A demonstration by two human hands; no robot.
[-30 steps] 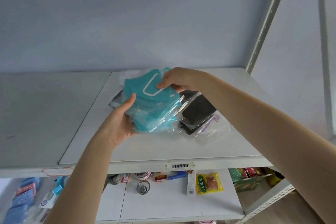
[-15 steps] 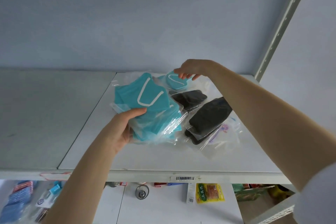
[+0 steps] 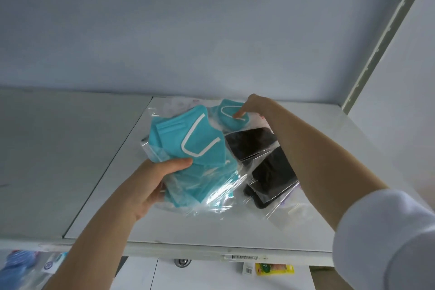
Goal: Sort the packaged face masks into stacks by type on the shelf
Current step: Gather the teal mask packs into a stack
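A stack of teal face masks in clear bags is lifted slightly off the white shelf, with my left hand gripping its near left corner, thumb on top. At the back lies a single teal packaged mask. My right hand reaches over it and its fingertips touch the bag; whether they pinch it is hidden. To the right, two black packaged masks lie flat: one further back, one nearer, partly under my right forearm.
A grey shelf board adjoins on the left. A perforated metal upright rises at the right. The lower shelf holds a yellow snack pack, a can top and blue packets at the left.
My right hand left the top of the teal stack and moved to the back, onto the single teal mask. My left hand keeps holding the stack, now more lifted.
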